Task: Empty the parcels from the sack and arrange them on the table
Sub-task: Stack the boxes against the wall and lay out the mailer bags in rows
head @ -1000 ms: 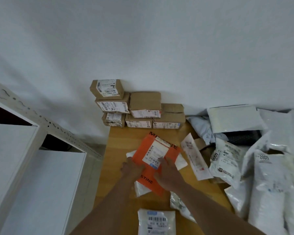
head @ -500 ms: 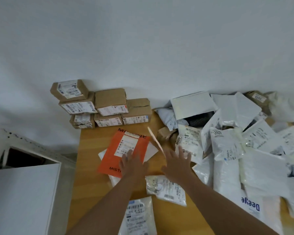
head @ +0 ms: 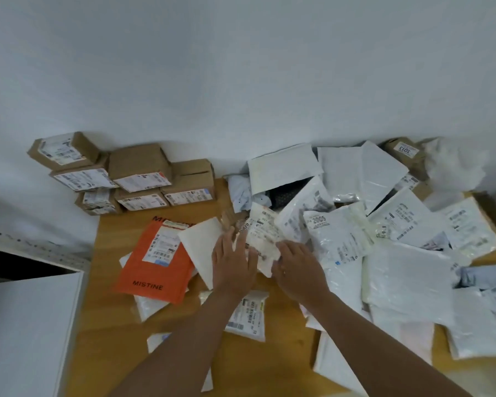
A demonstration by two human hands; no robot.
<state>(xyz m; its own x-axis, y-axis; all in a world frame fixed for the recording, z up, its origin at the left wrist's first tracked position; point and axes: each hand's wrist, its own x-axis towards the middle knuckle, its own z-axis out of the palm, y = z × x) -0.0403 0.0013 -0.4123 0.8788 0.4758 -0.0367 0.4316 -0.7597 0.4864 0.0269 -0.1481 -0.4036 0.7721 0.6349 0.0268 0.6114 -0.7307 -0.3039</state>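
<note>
Parcels lie heaped right of the orange mailer on the surface. Both hands, left and right, pinch a labelled white parcel just beside it; best lift it clear before laying it flat.

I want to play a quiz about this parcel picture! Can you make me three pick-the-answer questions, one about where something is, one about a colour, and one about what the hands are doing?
1. Where are the brown boxes stacked?
A. against the wall at the table's far left
B. on the floor
C. on the white bags

2. What colour is the MISTINE bag?
A. blue
B. orange
C. green

3. What are the hands doing?
A. hanging idle off the table
B. both on a white labelled parcel
C. lifting a brown box

Answers: 1 A, the boxes sit by the wall. 2 B, it is bright orange. 3 B, the left hand and right hand meet on it.
</note>
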